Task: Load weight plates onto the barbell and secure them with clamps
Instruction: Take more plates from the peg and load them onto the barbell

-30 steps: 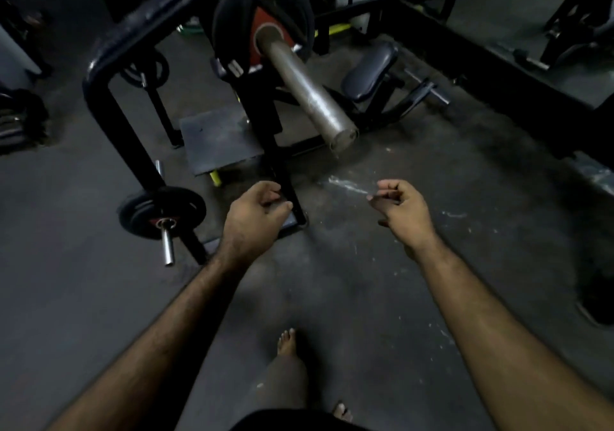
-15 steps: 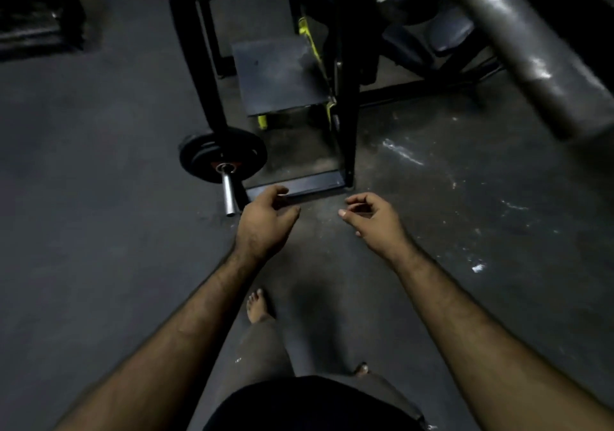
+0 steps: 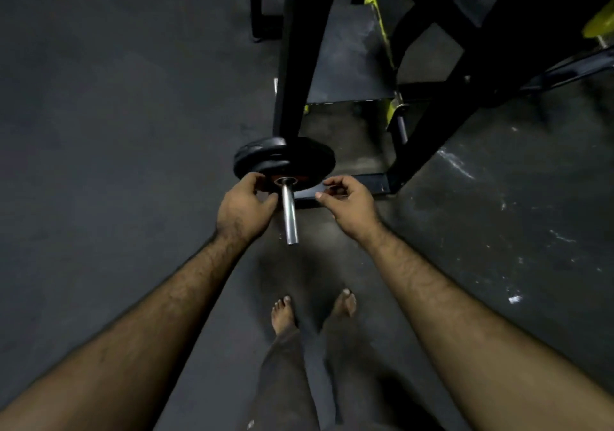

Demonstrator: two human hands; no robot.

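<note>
Two bare feet (image 3: pixel 282 312) stand on the dark floor (image 3: pixel 99 165) at the bottom, toes pointing forward, with both forearms reaching out above them. Left hand (image 3: pixel 244 206) sits at the near left edge of the weight plate (image 3: pixel 282 161), fingers (image 3: pixel 255 181) curled and partly apart, thumb close to the metal peg; contact with the plate looks likely but cannot tell for sure. Right hand (image 3: pixel 350 199) hovers just beside the plate's right edge, fingers loosely curled with thumb and forefinger close together, holding nothing visible. Chrome peg (image 3: pixel 289 213) sticks out toward the camera between the two hands, bare along its length. Plate is black with a reddish centre ring, seated at the peg's far end, against a black upright frame post (image 3: pixel 295 65). Beyond it a flat dark footplate (image 3: pixel 349 55) lies inside the frame, with yellow trim (image 3: pixel 380 22) along its right side. Scuff marks (image 3: pixel 455 165) streak the floor at right.
</note>
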